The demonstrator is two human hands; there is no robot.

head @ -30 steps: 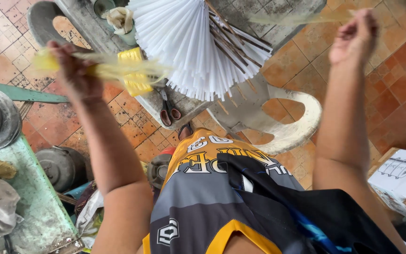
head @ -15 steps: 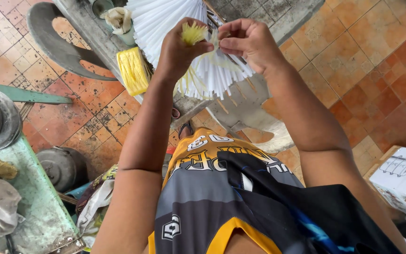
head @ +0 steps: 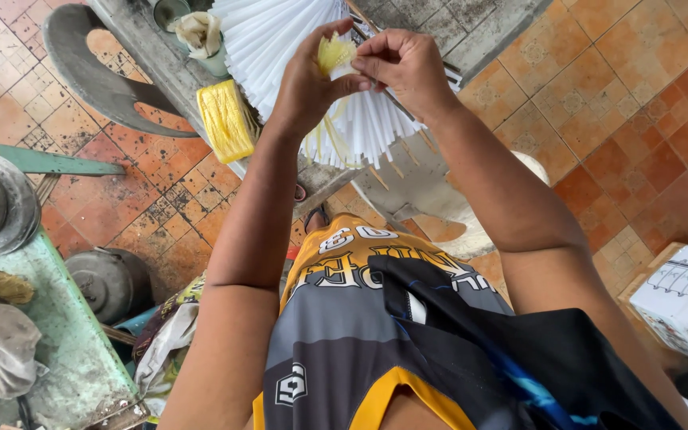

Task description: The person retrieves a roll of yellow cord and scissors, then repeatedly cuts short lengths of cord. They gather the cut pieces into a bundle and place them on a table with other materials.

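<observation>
seen from above, a person's left hand (head: 308,84) and right hand (head: 408,68) meet over a fan of white pleated paper (head: 280,40), both pinched shut on a small tuft of yellow string (head: 334,54). the left thumb and fingers close around the tuft's base, seemingly to keep it steady, while the right fingertips nip its upper edge; loose strands trail down from the grip across the pleats. the fan's thin wooden sticks (head: 384,163) splay out below the hands. a yellow spool of the same string (head: 227,121) lies just beside the fan on the worn grey plastic chair (head: 89,68), within easy reach. a cup stuffed with cloth (head: 201,36) stands behind it, above the orange tiled floor (head: 639,95)
</observation>
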